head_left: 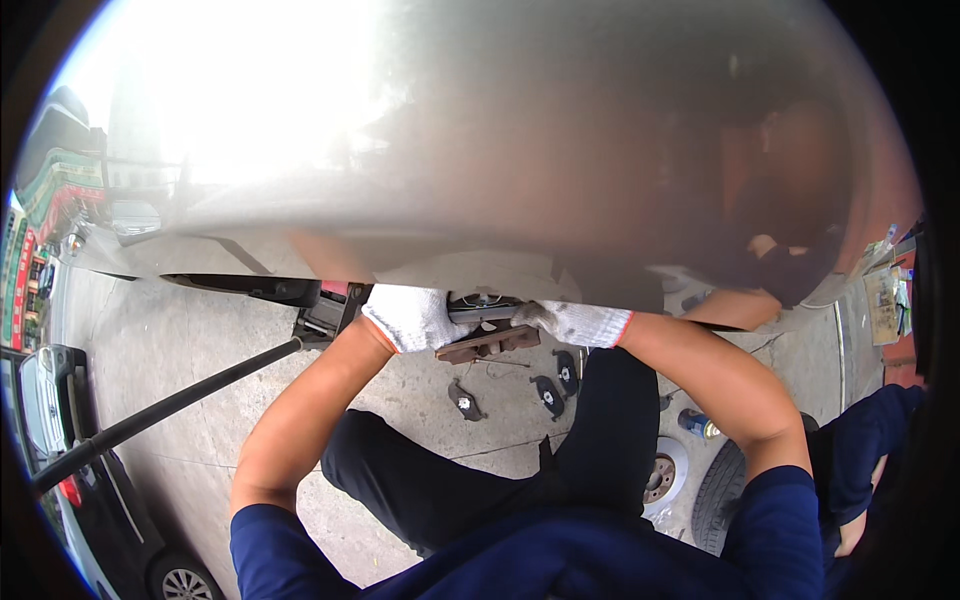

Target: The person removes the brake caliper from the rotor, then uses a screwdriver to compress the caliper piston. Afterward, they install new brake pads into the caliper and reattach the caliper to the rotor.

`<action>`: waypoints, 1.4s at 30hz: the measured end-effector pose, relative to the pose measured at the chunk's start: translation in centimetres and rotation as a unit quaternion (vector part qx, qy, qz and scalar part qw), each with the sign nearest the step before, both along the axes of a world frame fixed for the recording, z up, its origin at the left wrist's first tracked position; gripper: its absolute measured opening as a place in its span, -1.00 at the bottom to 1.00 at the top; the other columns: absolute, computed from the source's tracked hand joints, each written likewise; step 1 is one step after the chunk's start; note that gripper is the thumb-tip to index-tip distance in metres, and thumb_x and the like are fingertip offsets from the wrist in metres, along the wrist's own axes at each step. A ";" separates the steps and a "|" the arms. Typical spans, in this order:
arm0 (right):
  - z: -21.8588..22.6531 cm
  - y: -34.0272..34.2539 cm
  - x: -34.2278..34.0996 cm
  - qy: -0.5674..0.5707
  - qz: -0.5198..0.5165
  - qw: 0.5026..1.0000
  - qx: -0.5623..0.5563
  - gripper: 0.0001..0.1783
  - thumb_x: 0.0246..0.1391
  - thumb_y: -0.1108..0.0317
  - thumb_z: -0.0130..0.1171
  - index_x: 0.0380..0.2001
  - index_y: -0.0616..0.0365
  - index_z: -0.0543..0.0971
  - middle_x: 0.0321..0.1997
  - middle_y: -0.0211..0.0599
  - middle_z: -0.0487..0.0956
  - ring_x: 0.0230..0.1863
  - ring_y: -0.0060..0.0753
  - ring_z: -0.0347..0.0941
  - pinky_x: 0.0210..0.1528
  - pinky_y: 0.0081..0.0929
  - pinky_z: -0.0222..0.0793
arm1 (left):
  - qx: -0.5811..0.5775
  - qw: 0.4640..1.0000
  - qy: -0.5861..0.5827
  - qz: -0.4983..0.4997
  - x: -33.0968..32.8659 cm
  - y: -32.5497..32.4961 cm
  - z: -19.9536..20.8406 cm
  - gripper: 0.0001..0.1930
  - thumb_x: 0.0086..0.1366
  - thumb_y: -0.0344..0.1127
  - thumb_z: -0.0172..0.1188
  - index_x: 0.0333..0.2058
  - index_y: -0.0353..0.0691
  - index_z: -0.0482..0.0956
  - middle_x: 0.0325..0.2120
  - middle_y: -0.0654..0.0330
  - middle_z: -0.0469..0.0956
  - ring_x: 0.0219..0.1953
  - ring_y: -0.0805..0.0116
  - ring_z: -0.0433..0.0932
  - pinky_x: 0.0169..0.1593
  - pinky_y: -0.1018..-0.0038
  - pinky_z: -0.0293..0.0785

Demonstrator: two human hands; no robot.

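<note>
Both my hands wear white knit gloves and reach under the fender of a silver-grey car (560, 130). My left hand (415, 317) is closed at the left end of the brake assembly in the wheel arch. At its right end, my right hand (575, 322) is closed too, its fingertips darkened with grime. Between them sits a grey metal part (488, 312), and just below is a rusty brown caliper bracket (490, 346). The fender edge hides the upper part of the assembly, and some of my fingertips are out of sight behind the metal.
Several dark brake pads (548, 396) lie on the concrete below. A jack handle (170, 405) slants across the left. Near my right leg are a brake disc (660, 478), a spray can (698, 423) and a tyre (718, 500). Another person's sleeve (872, 440) shows far right.
</note>
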State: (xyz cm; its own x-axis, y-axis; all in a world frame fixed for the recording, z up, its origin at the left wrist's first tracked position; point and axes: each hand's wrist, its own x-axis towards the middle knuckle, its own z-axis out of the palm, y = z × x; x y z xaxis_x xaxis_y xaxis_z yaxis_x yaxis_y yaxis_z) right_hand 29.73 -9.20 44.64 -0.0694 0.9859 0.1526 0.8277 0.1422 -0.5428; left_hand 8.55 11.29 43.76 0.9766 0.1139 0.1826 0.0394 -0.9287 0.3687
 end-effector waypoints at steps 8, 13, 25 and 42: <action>2.6 1.3 0.5 -0.091 0.020 0.995 0.024 -0.67 0.08 0.13 0.49 -0.26 0.16 0.71 0.26 -0.12 0.60 0.27 0.07 0.54 0.28 -0.02 0.51 | 0.082 0.993 0.071 0.051 0.8 -1.4 5.7 0.10 -0.02 0.02 0.57 0.44 -0.30 0.24 0.12 -0.28 0.48 0.05 -0.27 0.64 0.20 0.00 0.58; 2.5 1.3 0.9 -0.088 0.038 0.991 0.094 -0.63 -0.04 0.11 0.55 -0.38 0.15 0.66 0.29 -0.10 0.59 0.38 0.19 0.47 0.46 0.06 0.40 | 0.112 0.983 0.106 0.098 1.0 -2.8 7.6 0.09 0.02 0.15 0.57 0.42 -0.29 0.30 0.06 -0.21 0.51 0.01 -0.18 0.67 0.07 0.02 0.65; 4.1 1.4 0.8 -0.094 0.056 0.990 0.088 -0.76 -0.07 0.32 0.49 -0.33 0.10 0.65 0.31 -0.20 0.60 0.38 0.04 0.50 0.49 0.02 0.39 | 0.071 0.997 0.038 0.010 0.8 -1.2 5.9 0.13 0.04 0.25 0.56 0.46 -0.24 0.30 0.43 -0.20 0.31 0.18 -0.26 0.62 0.23 0.02 0.59; -18.8 -4.1 -3.6 0.559 -0.517 0.647 0.037 -0.79 0.37 0.41 0.22 0.02 0.20 0.62 -0.14 -0.19 0.71 -0.17 -0.30 0.64 -0.12 -0.32 0.58 | 0.052 0.998 0.020 0.004 0.4 -1.8 5.8 -0.27 0.10 -0.14 0.56 0.29 -0.02 0.57 0.41 0.02 0.38 0.11 -0.16 0.63 0.18 0.04 0.64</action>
